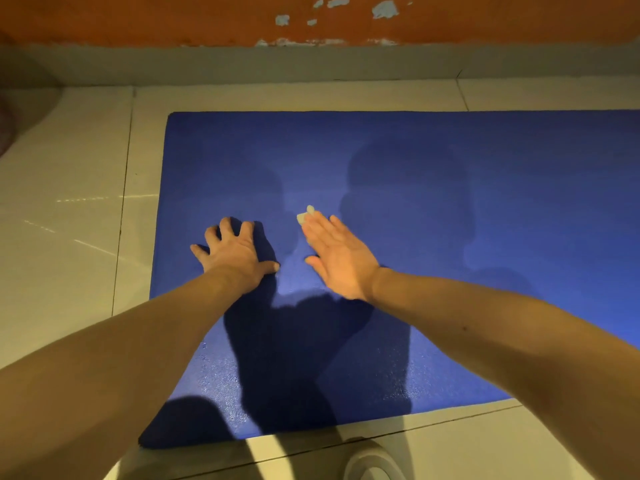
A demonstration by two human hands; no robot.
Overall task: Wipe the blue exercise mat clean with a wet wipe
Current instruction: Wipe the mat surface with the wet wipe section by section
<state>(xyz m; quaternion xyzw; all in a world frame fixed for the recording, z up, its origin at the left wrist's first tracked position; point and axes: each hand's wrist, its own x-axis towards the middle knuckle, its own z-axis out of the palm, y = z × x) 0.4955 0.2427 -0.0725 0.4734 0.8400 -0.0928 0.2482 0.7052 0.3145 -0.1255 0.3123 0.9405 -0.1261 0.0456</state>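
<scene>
blue foam exercise mat runs long to frame right. right hand, fingers straight and together, presses small pale wet wipe; left hand rests splayed beside it.

Room right, hands left

Wide bare stretch of blue mat right of the right hand; narrow gap between it and the left hand pressed on the mat. Wall beyond the far edge, tiled floor open on the left

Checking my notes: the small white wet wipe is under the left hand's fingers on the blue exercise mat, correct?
Not quite: the head view shows the small white wet wipe under the fingers of the right hand on the blue exercise mat.
</scene>
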